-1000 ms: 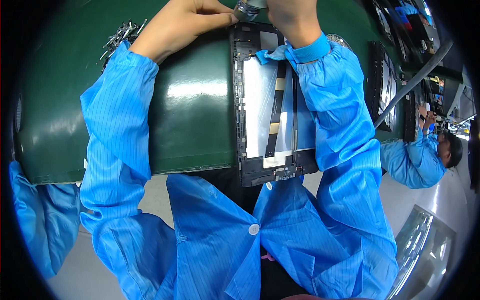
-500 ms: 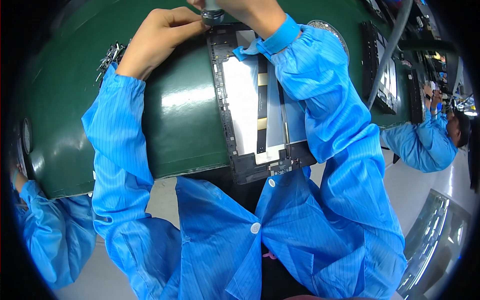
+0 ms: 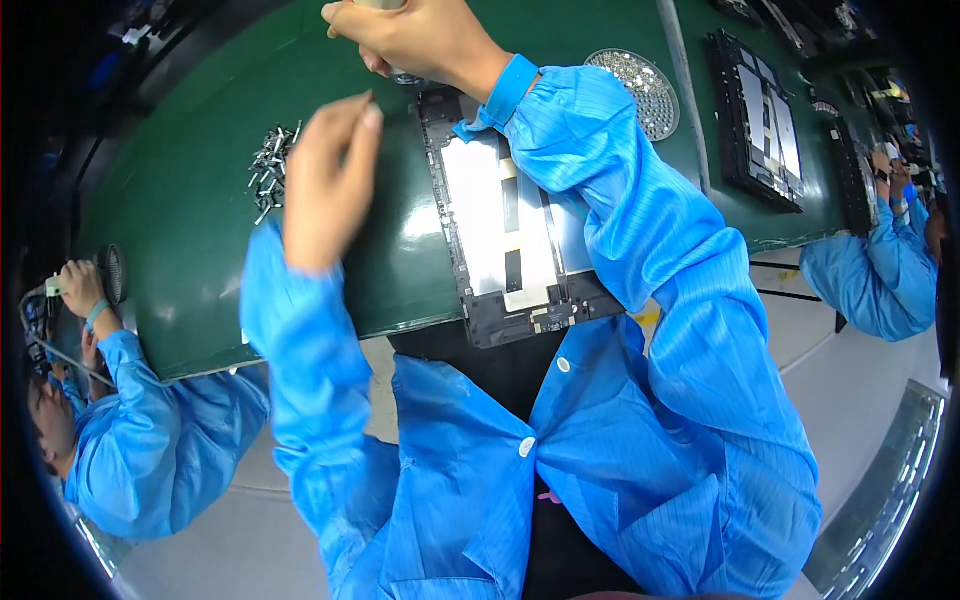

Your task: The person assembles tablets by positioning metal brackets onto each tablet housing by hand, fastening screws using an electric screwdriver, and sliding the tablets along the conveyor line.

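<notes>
My right hand [image 3: 425, 40] is closed around an electric screwdriver [image 3: 380, 4] with a pale body, mostly cut off by the top edge. Its dark lower end [image 3: 404, 77] shows beneath the hand, by the far left corner of a black tablet-like panel [image 3: 485, 310]. The panel lies flat at the table's near edge, with shiny silver areas and small parts along its rims; my right sleeve covers part of it. My left hand [image 3: 332, 185] is over the table, left of the panel and beside a pile of small black and silver parts [image 3: 270, 172]. Motion blurs its fingers; thumb and forefinger are near each other.
A round dish [image 3: 640, 95] of small silver pieces stands right of my right forearm, near a grey cable [image 3: 684, 100]. Stacked black panels [image 3: 765, 125] lie farther right on the green table [image 3: 390, 270]. People in blue sleeves work at left [image 3: 150, 430] and right [image 3: 870, 280].
My left hand has left the panel's far corner and come nearer and to the left. My right hand has shifted left with the screwdriver. The view has shifted slightly.
</notes>
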### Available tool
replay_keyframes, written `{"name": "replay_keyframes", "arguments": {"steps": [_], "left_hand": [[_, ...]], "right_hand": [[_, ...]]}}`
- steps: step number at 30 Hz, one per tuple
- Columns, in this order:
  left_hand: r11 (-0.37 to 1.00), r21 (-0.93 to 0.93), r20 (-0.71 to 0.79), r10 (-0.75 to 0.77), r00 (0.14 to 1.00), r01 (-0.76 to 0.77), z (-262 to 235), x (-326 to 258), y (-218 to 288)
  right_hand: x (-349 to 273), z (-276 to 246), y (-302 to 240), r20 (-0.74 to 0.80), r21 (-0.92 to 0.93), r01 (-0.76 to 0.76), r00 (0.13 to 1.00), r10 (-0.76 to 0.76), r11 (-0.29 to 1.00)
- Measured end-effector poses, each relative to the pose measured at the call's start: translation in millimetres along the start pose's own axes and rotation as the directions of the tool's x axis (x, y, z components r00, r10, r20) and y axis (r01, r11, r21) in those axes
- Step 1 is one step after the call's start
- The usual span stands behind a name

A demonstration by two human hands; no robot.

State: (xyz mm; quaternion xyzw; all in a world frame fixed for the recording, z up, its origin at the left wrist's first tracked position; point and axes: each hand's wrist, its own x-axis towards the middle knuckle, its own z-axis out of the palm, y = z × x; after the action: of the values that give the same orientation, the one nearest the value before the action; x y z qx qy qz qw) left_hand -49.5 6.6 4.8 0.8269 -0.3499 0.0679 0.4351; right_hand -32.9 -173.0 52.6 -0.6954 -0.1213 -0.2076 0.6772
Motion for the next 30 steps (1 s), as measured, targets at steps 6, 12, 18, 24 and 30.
{"name": "replay_keyframes", "arguments": {"steps": [6, 12, 18, 24, 30], "left_hand": [[0.937, 0.335, 0.274, 0.004, 0.962, -0.099, 27.2, -129.7, 126.8], [0.905, 0.413, 0.219, 0.008, 0.976, -0.101, 38.9, -118.0, 108.7], [0.795, 0.527, 0.130, 0.274, 0.953, -0.300, 25.3, 33.9, -25.2], [0.847, 0.510, 0.130, 0.097, 0.987, -0.150, 29.7, 184.7, -145.8], [0.877, 0.473, 0.253, -0.045, 0.966, -0.083, 15.9, 216.1, -196.4]], "right_hand": [[2.6, 1.2, -9.4, 0.054, 0.032, -0.106, 0.993, 0.104, 0.994], [12.2, -32.5, -5.7, 0.079, 0.316, -0.008, 0.997, -0.018, 0.949], [-9.2, -128.3, -79.5, -0.232, 0.021, 0.116, 0.967, -0.108, 0.993], [-58.8, -184.8, -82.2, -0.429, -0.092, 0.008, 0.902, -0.046, 0.996], [-66.1, -216.4, -60.5, -0.507, -0.221, 0.070, 0.844, -0.176, 0.973]]}}
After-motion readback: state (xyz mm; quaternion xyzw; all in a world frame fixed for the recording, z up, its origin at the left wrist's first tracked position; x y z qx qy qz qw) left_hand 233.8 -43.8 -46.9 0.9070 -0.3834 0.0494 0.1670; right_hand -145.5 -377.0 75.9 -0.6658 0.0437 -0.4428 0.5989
